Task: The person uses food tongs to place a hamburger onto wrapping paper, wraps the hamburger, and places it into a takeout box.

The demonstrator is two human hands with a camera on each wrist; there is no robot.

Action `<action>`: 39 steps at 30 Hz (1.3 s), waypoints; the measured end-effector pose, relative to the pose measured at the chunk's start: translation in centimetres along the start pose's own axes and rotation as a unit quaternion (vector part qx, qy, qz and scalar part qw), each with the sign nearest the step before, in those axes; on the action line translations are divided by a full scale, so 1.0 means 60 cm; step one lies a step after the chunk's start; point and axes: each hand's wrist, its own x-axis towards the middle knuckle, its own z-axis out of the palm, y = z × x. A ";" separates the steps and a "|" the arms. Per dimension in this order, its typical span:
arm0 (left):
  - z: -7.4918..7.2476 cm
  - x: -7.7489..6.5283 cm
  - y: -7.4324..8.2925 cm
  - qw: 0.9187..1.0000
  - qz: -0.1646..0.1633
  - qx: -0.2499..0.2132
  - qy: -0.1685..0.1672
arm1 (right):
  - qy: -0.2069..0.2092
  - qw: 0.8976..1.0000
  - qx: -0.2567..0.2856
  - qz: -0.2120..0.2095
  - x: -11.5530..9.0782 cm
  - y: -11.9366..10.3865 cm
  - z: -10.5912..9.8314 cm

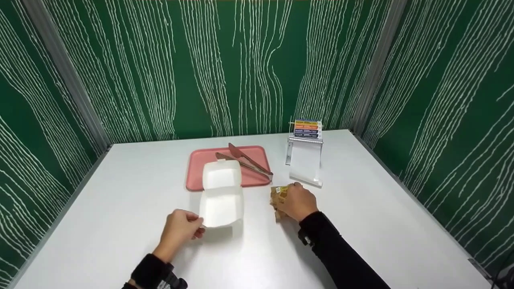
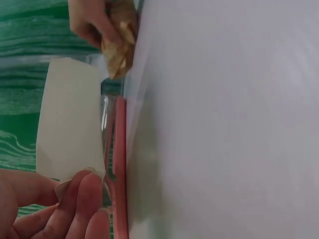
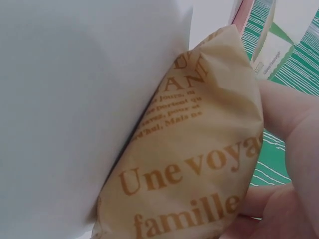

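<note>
A white clamshell food box (image 1: 220, 206) stands opened out, its lid lying back over the pink tray. My left hand (image 1: 182, 228) pinches the box's near left corner between thumb and fingers, and in the left wrist view the box wall (image 2: 70, 119) rises from those fingertips. To the right of the box, my right hand (image 1: 298, 202) grips a bundle wrapped in brown printed paper (image 1: 280, 196). Large lettering covers the wrapper (image 3: 189, 149) in the right wrist view, with my thumb and fingers along one side. What the paper encloses is hidden.
Behind the box lies a pink tray (image 1: 195, 172) with metal tongs (image 1: 255, 163) on it. Farther right stands a metal rack (image 1: 288, 152) with several coloured small boxes (image 1: 307, 128) on top and a white sloping panel (image 1: 305, 162). Green walls (image 1: 257, 72) enclose the white table (image 1: 132, 180).
</note>
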 end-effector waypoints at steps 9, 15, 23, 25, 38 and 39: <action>0.044 -0.020 -0.004 0.999 0.002 0.013 -0.032 | -0.003 1.000 -0.011 0.004 -0.005 -0.001 0.000; 0.054 -0.025 -0.003 0.998 -0.009 -0.007 -0.063 | -0.016 1.000 -0.001 0.018 -0.001 -0.002 0.000; 0.059 -0.026 0.006 0.995 -0.014 -0.012 -0.094 | -0.012 1.000 0.009 0.014 0.000 -0.003 -0.005; 0.054 -0.025 0.012 0.996 -0.002 0.022 -0.084 | -0.013 1.000 0.010 0.014 0.000 -0.003 -0.005; 0.072 -0.013 0.161 0.982 0.178 0.024 -0.060 | -0.025 0.999 0.021 0.019 0.008 0.003 -0.008; 0.080 -0.010 0.172 0.980 0.182 0.015 -0.075 | -0.028 0.999 0.023 0.020 0.008 0.004 -0.008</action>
